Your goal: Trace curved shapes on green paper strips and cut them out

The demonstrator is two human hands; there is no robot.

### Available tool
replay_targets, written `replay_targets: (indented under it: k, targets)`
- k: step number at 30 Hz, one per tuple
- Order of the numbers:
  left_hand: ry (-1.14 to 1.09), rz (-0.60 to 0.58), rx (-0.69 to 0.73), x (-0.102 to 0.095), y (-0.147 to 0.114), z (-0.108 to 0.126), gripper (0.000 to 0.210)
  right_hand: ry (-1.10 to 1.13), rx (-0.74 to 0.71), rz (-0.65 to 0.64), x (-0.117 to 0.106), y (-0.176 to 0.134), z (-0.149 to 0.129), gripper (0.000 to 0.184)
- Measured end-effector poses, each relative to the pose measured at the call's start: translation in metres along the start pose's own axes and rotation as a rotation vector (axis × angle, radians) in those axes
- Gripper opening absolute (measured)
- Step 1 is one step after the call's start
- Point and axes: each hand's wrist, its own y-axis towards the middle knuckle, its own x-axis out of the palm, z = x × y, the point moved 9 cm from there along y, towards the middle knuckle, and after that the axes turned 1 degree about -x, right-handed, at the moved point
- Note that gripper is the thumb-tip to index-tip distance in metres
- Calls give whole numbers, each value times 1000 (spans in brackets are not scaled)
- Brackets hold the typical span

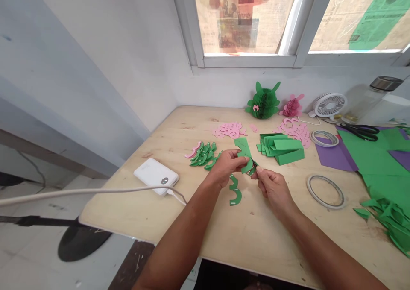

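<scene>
My left hand (226,167) pinches a piece of green paper (242,145) that bears a drawn curved line. My right hand (272,188) is closed around scissors (255,163); only their dark blades show, against the paper's lower right edge, and the grip is hidden by my fingers. Just below my hands lies a wavy green paper cutout (236,197) with small white marks. Left of my left hand, a pile of curved green cutouts (203,154) rests on the table with a pink cutout (193,150) at its edge. Folded green paper strips (283,147) lie beyond my right hand.
A white power bank (155,174) with a cable sits left on the table (128,213). Tape rolls (326,196), black-handled scissors (360,132), green sheets (378,162) and scraps (392,221) lie right. Paper figures (265,104), a fan (329,105) and pink cutouts (231,130) are at the back.
</scene>
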Motion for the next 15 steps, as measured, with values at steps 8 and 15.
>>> replay_targets:
  k: [8,15]
  targets:
    - [-30,-11,17,2,2,-2,24,-3,14,-2,1,-1,2,57]
    - [-59,-18,23,4,1,0,23,-7,-6,-20,2,-1,1,57]
